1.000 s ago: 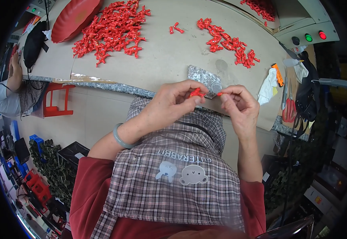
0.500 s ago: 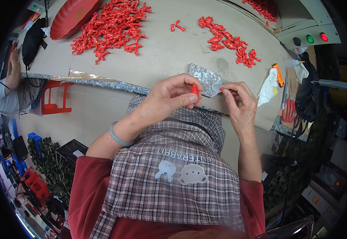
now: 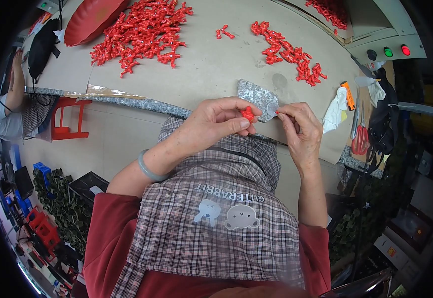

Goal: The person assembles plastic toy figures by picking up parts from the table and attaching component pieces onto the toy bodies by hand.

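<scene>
Between the thumb and fingers of my left hand (image 3: 221, 117) is a small red figurine (image 3: 247, 113), held above the table's near edge. My right hand (image 3: 301, 126) pinches a tiny red piece (image 3: 277, 112) at its fingertips, just right of the figurine and apart from it. Beyond both hands lies a grey speckled stone slab (image 3: 256, 94) with a small clear round dish (image 3: 272, 108) on its right end. My right fingertips are close to that dish. What the tiny piece is, I cannot make out.
A heap of red figurines (image 3: 144, 35) lies far left by a red scalloped tray (image 3: 89, 22); a smaller cluster (image 3: 288, 49) lies far right. At the right are a white cloth (image 3: 334, 111), an orange tube (image 3: 347, 95) and red-handled scissors (image 3: 360, 139). Another person (image 3: 10, 114) sits at the left.
The figurine has turned in my left fingers and shows a different side. My right hand keeps its pinch in nearly the same place. The person at the left has shifted an arm.
</scene>
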The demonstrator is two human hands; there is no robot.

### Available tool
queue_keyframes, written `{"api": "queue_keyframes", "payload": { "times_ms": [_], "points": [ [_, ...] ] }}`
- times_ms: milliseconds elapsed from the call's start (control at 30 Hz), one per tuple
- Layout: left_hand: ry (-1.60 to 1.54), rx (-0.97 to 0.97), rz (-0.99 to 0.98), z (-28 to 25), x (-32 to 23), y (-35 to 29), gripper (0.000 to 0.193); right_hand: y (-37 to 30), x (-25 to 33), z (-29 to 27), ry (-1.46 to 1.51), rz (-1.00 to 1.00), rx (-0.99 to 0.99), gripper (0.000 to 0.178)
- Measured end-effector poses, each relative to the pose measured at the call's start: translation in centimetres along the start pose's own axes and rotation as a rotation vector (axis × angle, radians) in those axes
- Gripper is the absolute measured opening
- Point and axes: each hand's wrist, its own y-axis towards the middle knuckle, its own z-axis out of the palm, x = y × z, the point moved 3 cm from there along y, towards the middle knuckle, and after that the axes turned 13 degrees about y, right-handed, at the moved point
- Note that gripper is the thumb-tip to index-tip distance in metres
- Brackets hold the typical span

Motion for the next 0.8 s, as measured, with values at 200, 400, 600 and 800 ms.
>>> {"api": "queue_keyframes", "payload": {
  "times_ms": [200, 400, 600, 800],
  "points": [
    [0.012, 0.006, 0.014, -0.1, -0.1, 0.1, 0.027, -0.2, 0.1, -0.6, -0.036, 0.011, 0.027, 0.014],
    [0.03, 0.014, -0.004, 0.0, -0.4, 0.1, 0.029, -0.5, -0.8, -1.2, 0.193, 0.152, -0.055, 0.009],
    [-0.021, -0.014, -0.015, 0.1, -0.3, 0.3, 0.027, -0.7, -0.6, -1.0, 0.71, 0.374, -0.063, 0.014],
    [-0.063, -0.029, 0.025, 0.3, -0.3, 0.4, 0.028, -0.9, 0.1, 0.0, 0.878, 0.399, -0.016, 0.014]
  ]
}}
